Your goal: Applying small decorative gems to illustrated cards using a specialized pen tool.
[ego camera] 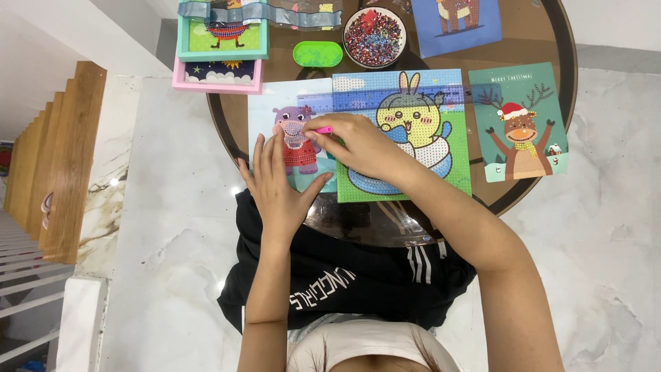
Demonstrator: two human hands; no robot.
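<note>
My left hand [277, 184] lies flat, fingers spread, on the lower left part of a light blue card with a pink hippo picture [294, 136]. My right hand [359, 143] pinches a pink pen-like tool [323, 129], its tip touching the hippo's head. Under my right wrist lies a larger card with a yellow rabbit-eared figure [413, 120] on green and blue.
On the round brown glass table [537, 41]: a bowl of mixed beads [374, 36], a green oval tray [317, 54], a reindeer card [521, 122], another blue card [460, 22], framed pictures [222, 41] at back left. A blue ruler [358, 101] crosses the cards. Stairs descend at left.
</note>
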